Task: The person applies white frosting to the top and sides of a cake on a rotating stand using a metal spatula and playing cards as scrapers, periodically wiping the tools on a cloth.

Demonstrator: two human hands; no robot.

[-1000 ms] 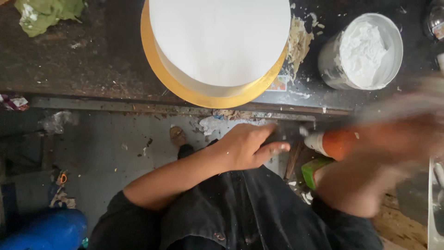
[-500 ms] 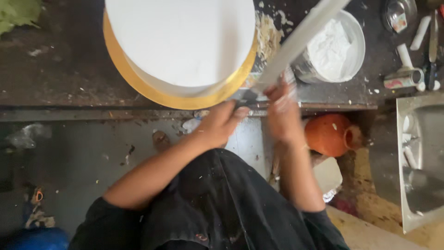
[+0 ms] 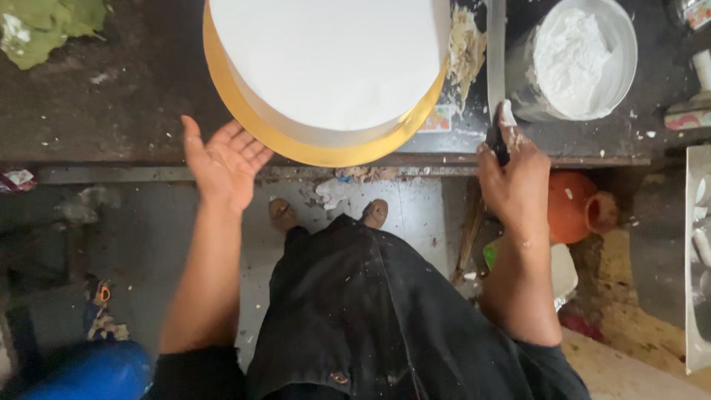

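A tall white frosted cake [image 3: 326,59] stands on a round gold board [image 3: 311,152] on a dark, smeared worktop [image 3: 126,96]. My left hand [image 3: 222,163] is open, palm up, fingers spread, right beside the gold board's near left edge. My right hand [image 3: 511,174] grips the dark handle of a long flat metal spatula [image 3: 495,52], whose blade points away from me between the cake and a metal bowl of white cream [image 3: 578,55]. Cream smears my right fingers.
A pile of cake scraps [image 3: 465,44] lies beside the cake. An orange clay pot [image 3: 574,207] sits on the floor at right, a blue object [image 3: 89,370] at lower left, a green leaf [image 3: 44,26] at the top left. My sandalled feet [image 3: 326,215] stand below the counter edge.
The view has shifted. My left hand has moved from near the right hand out to the cake board's left edge and opened. My right hand has turned the spatula from slanted to pointing straight away.
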